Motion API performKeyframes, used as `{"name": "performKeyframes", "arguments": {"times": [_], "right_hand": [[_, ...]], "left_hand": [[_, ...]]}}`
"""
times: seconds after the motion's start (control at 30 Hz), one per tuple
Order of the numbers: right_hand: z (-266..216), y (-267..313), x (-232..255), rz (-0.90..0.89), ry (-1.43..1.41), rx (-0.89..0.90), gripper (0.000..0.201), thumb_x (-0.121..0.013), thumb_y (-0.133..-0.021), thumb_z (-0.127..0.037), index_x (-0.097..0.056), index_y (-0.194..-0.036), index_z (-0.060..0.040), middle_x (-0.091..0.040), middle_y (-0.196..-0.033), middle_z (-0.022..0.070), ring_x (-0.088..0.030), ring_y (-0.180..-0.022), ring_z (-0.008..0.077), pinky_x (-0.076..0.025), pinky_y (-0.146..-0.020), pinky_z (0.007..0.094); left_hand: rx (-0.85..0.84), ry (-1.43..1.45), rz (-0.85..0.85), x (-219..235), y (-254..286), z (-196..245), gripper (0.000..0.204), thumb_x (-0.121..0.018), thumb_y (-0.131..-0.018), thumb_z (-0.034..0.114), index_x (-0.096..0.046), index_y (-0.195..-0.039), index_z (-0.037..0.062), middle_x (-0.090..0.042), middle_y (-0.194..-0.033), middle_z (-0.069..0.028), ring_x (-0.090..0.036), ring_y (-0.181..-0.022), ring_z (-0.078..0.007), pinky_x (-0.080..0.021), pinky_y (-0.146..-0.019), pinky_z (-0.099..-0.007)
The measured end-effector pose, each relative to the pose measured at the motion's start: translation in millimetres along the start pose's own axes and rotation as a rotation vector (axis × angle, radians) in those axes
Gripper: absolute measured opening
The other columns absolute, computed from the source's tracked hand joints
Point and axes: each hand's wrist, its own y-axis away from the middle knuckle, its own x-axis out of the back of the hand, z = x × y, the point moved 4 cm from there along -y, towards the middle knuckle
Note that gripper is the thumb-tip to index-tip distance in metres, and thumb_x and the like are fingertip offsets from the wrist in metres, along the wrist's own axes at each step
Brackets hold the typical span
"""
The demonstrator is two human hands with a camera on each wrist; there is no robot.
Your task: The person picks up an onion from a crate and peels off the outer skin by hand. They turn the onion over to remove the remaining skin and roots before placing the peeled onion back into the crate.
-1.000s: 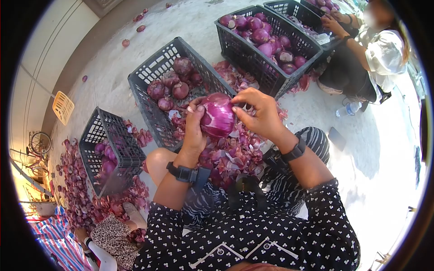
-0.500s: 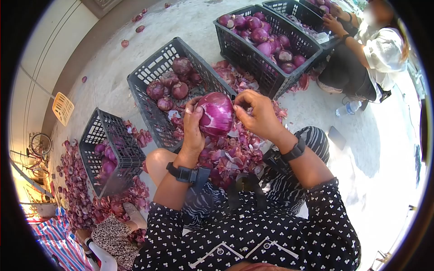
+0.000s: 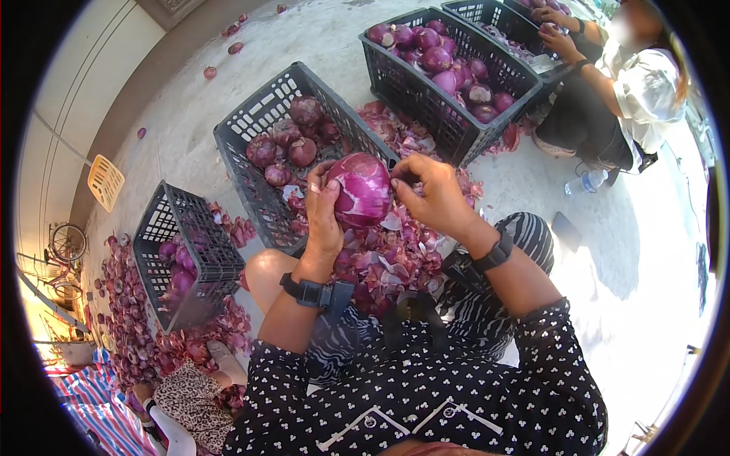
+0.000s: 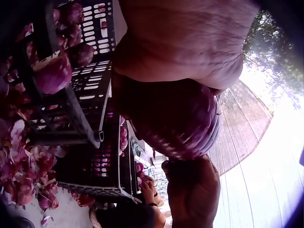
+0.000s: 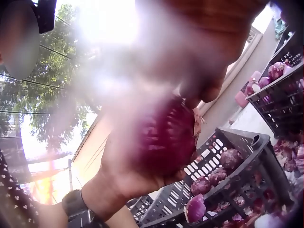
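Two hands are working at a red onion (image 3: 360, 190)
The left hand's (image 3: 325, 220) grip is curling round it; the right hand's (image 3: 435, 194) is pinching its side.

The left hand (image 3: 325, 220) is raised with its fingers curved, while the right hand (image 3: 436, 194) bends its fingers toward the thumb, a dark band circling each wrist.
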Motion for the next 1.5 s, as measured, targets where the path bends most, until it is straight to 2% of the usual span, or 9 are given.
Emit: {"name": "performKeyframes", "arguments": {"times": [0.17,0.27,0.33,0.43,0.67,0.73,1.17,1.37,1.5], "right_hand": [[6,-1,-1,0.042,0.096,0.045,0.013,-0.064,-0.075,-0.004,-0.057,-0.084,0.0011,-0.06,-0.077,0.0183,-0.06,-0.071,0.0339,-0.048,-0.062,0.0368],[13,-2,5,0.064,0.096,-0.147,0.015,-0.065,-0.076,-0.007,-0.058,-0.087,0.0009,-0.062,-0.079,0.0147,-0.062,-0.068,0.0259,-0.048,-0.061,0.0341],[17,-2,3,-0.039,-0.251,-0.341,0.022,-0.067,-0.078,-0.01,-0.059,-0.095,0.0012,-0.064,-0.08,0.0094,-0.061,-0.067,0.0132,-0.048,-0.061,0.029],[13,-3,2,-0.128,-0.342,-0.356,0.032,-0.067,-0.079,-0.011,-0.057,-0.106,0.0014,-0.064,-0.089,0.0069,-0.057,-0.069,0.0061,-0.048,-0.061,0.0248],[18,-3,0,-0.256,-0.51,-0.403,0.037,-0.062,-0.078,-0.003,-0.052,-0.114,0.0011,-0.061,-0.099,0.0079,-0.057,-0.072,0.0068,-0.048,-0.063,0.0231],[19,-1,-5,-0.297,-0.555,-0.446,0.036,-0.056,-0.08,0.0,-0.05,-0.115,0.002,-0.057,-0.101,0.0064,-0.057,-0.086,0.0082,-0.048,-0.078,0.0259],[13,0,-1,-0.265,-0.577,-0.364,0.036,-0.064,-0.075,-0.003,-0.051,-0.108,0.0001,-0.057,-0.091,0.0033,-0.056,-0.076,0.0073,-0.047,-0.069,0.024],[27,3,-8,-0.296,-0.497,-0.465,0.03,-0.054,-0.077,0.002,-0.052,-0.106,0.0026,-0.059,-0.093,0.0047,-0.058,-0.083,0.0096,-0.048,-0.074,0.026],[26,0,-3,-0.162,-0.498,-0.384,0.021,-0.056,-0.075,0.0,-0.059,-0.096,0.002,-0.062,-0.076,0.0037,-0.057,-0.068,0.0068,-0.046,-0.062,0.0227]], "left_hand": [[0.025,0.035,-0.01,1,0,0,0.044,-0.05,-0.085,0.022,-0.038,-0.12,-0.0019,-0.054,-0.112,-0.0149,-0.056,-0.103,-0.0192,-0.045,-0.091,-0.0316],[0.019,0.044,-0.021,-3,1,3,0.044,-0.049,-0.085,0.022,-0.038,-0.12,-0.0018,-0.054,-0.112,-0.0152,-0.056,-0.103,-0.0197,-0.045,-0.092,-0.0318],[-0.005,0.015,-0.023,-3,1,4,0.044,-0.049,-0.085,0.022,-0.038,-0.12,-0.0019,-0.054,-0.112,-0.0153,-0.055,-0.103,-0.02,-0.045,-0.092,-0.032],[-0.015,-0.086,-0.069,-2,2,4,0.045,-0.046,-0.088,0.027,-0.038,-0.122,-0.0008,-0.053,-0.119,-0.0153,-0.054,-0.109,-0.0225,-0.045,-0.094,-0.0355],[0.018,-0.044,-0.12,-5,3,3,0.048,-0.048,-0.086,0.029,-0.037,-0.123,0.0,-0.053,-0.119,-0.016,-0.055,-0.109,-0.0232,-0.044,-0.095,-0.0353],[0.034,-0.005,-0.105,-5,2,4,0.049,-0.049,-0.086,0.03,-0.037,-0.123,0.0002,-0.053,-0.119,-0.0161,-0.055,-0.109,-0.0235,-0.044,-0.095,-0.0354],[-0.023,-0.079,-0.144,-3,2,8,0.052,-0.053,-0.084,0.031,-0.037,-0.123,0.0008,-0.053,-0.119,-0.0168,-0.055,-0.109,-0.0242,-0.045,-0.095,-0.0364],[0.013,-0.032,-0.134,-3,4,8,0.051,-0.053,-0.085,0.031,-0.037,-0.124,0.001,-0.053,-0.119,-0.0167,-0.055,-0.109,-0.0244,-0.045,-0.095,-0.0363],[0.008,-0.021,-0.131,-5,3,9,0.051,-0.052,-0.085,0.029,-0.036,-0.124,0.001,-0.053,-0.119,-0.0162,-0.055,-0.109,-0.0242,-0.045,-0.095,-0.0362]]}}
